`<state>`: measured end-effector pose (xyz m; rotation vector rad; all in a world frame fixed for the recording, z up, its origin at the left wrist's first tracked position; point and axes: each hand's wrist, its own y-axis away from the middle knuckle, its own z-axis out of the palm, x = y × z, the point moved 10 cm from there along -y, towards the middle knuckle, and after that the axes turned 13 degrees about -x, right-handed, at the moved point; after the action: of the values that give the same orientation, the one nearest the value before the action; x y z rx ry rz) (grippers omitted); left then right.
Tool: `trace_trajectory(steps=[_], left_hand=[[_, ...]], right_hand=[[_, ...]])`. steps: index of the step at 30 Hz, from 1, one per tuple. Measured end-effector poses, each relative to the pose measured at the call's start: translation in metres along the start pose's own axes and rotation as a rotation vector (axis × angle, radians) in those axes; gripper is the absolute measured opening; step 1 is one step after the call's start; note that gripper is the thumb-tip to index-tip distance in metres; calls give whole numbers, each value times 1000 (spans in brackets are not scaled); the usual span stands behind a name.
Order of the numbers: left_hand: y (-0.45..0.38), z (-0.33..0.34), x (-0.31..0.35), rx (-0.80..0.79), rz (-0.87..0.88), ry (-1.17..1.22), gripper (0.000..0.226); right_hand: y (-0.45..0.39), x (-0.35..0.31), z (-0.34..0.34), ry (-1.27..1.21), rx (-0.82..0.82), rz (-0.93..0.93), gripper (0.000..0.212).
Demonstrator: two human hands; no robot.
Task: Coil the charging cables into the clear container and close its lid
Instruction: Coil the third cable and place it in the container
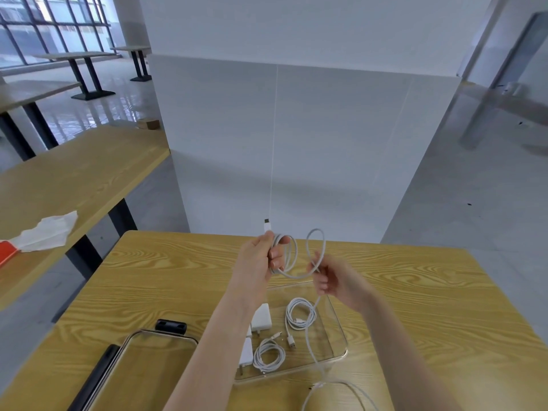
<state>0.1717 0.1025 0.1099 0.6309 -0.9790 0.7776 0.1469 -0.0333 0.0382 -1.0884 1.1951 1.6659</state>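
A white charging cable [292, 256] is held up above the wooden table, partly wound into loops. My left hand [264, 256] grips the loops, and the cable's plug [267, 225] sticks up above its fingers. My right hand [335, 280] pinches the same cable a little to the right. From there the loose end [317, 360] hangs down past the container to the table's near edge. The clear container [341, 330] lies open below my hands. Inside it are two coiled white cables [299, 314] [268, 354] and white charger plugs [261, 317]. The clear lid [160, 339] with black clips lies on the table to the left.
The wooden table [430, 307] stands against a white panel wall [281, 143]. A second wooden table [74, 179] at the left carries a crumpled white tissue [47, 232] and an orange object [6, 252]. More tables stand by the far windows.
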Motion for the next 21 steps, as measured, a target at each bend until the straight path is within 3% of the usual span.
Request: trace_trajectory(steps=[5,10,13,17,21], left_hand=[[1,5,9,-40,68,132,37],[6,19,27,-184,177,142,38],[12,38,16,-315,91,-8,40],[18,60,-20,-480,-87,-386,38],[12,46,-35,-299,-160,-546,37]], right_hand=[[5,27,-14,143,119,228,47],[17,46,-27,251,216,478,35],[19,31,-39,229,394,429,30],[20,-8,-50,231,575,277,32],[20,-43,-39,-10,542,11,26]])
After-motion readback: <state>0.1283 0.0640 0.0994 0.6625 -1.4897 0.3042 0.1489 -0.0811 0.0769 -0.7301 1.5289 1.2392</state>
